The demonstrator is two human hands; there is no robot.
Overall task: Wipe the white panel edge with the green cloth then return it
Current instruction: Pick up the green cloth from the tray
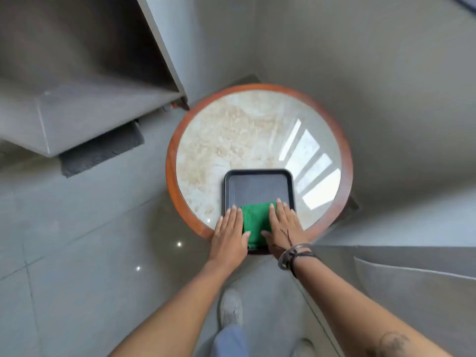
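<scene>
A folded green cloth (pixel 255 222) lies in the near half of a black tray (pixel 257 186) on the round table. My left hand (pixel 230 234) rests flat on the cloth's left side and the tray's left rim, fingers straight. My right hand (pixel 283 228) lies flat on the cloth's right side, fingers extended, with bands on the wrist. Neither hand grips the cloth. A white panel (pixel 164 47) stands at the upper left, its thin edge slanting down toward the table.
The round table (pixel 180 202) has a marble top and a brown wooden rim. A grey cabinet (pixel 77 112) sits left above a dark mat (pixel 103 153). A grey curved seat (pixel 412 279) is at the right. My shoes stand on the tiled floor (pixel 77 253).
</scene>
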